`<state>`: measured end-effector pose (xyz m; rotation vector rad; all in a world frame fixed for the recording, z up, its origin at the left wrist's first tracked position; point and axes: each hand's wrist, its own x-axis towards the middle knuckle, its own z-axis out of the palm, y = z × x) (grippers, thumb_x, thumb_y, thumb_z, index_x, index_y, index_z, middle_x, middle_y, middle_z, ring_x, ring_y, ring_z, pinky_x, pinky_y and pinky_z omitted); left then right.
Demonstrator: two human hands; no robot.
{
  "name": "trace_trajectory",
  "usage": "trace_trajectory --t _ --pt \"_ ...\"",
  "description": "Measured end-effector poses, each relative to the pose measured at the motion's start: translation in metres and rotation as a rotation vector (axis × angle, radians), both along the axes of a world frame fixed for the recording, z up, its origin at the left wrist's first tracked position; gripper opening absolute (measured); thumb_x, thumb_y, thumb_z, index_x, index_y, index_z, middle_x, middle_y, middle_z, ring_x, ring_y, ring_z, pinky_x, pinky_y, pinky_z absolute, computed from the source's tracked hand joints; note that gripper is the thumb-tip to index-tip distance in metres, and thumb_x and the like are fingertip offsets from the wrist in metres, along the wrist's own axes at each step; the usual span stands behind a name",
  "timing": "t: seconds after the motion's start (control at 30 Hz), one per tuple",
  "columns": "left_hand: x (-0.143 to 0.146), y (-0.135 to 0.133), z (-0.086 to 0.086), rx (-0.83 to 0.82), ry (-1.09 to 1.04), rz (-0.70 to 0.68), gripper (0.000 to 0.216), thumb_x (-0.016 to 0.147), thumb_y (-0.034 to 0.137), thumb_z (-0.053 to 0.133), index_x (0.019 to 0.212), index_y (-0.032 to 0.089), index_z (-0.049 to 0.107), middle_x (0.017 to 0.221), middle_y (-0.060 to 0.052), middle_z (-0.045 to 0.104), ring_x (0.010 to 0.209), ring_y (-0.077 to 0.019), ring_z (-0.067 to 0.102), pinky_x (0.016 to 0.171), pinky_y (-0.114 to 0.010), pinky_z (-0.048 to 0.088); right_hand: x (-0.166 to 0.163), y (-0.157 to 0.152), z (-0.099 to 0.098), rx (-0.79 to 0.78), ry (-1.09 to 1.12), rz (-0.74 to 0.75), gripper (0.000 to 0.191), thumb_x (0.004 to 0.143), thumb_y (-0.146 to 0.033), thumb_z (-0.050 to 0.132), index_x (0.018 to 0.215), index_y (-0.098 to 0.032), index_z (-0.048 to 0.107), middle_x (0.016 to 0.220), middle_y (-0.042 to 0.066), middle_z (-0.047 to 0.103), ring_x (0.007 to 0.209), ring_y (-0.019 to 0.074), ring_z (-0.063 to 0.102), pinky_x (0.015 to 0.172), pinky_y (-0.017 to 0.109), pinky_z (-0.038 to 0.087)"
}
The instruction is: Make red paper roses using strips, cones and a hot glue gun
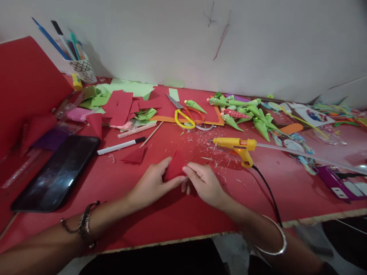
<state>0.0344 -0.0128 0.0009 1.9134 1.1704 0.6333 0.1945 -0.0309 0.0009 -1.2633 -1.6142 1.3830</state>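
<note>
Between my hands, above the red tabletop, is a folded piece of red paper (174,167). My left hand (156,179) grips it with thumb and fingers closed on its left side. My right hand (202,181) pinches the paper's right edge between thumb and forefinger. Just beyond my left hand lies a folded red paper piece (135,156). A white marker with a black end (122,145) rests behind that piece, and a thin wooden stick (151,134) lies close by. To the right of my right hand is a yellow hot glue gun (235,146) with a long clear glue stick in its back.
Yellow-and-red-handled scissors (185,116) lie near the wall beside red and green paper scraps (122,109). Green paper cones (260,126) are heaped at the back right. A black phone (57,173) is at left, a pen cup (83,70) behind it, and a purple power strip (336,185) at right.
</note>
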Motion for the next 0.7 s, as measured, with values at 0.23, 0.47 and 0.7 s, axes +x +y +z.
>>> trace_trajectory --t 0.23,0.47,0.7 --pt "0.0003 -0.0007 0.0026 -0.2 -0.095 -0.199 0.022 0.079 0.035 0.05 0.07 0.015 0.051 0.059 0.005 0.049 0.053 -0.0075 0.042 0.049 -0.017 0.033 0.0047 0.0049 -0.0024 0.112 -0.078 -0.035 0.033 0.083 -0.037 0.042 0.056 -0.018 0.038 0.053 -0.004 0.038 0.05 0.0075 0.039 0.046 0.02 0.031" --pt "-0.0008 0.0008 0.0043 -0.311 -0.046 -0.295 0.026 0.077 0.036 0.051 0.064 0.014 0.049 0.055 0.005 0.043 0.05 -0.0067 0.038 0.044 -0.017 0.029 0.0033 0.0026 -0.0045 0.152 -0.137 -0.025 0.04 0.085 -0.04 0.034 0.053 -0.019 0.026 0.052 -0.005 0.026 0.047 0.007 0.028 0.045 0.022 0.024" --pt "-0.0014 0.0003 0.0075 -0.286 -0.056 -0.382 0.023 0.079 0.033 0.049 0.066 0.014 0.049 0.06 0.005 0.045 0.053 -0.0064 0.038 0.046 -0.015 0.031 0.0052 0.0052 -0.0019 0.196 -0.103 -0.104 0.038 0.087 -0.037 0.033 0.054 -0.02 0.023 0.052 -0.005 0.026 0.048 0.0071 0.026 0.044 0.022 0.023"
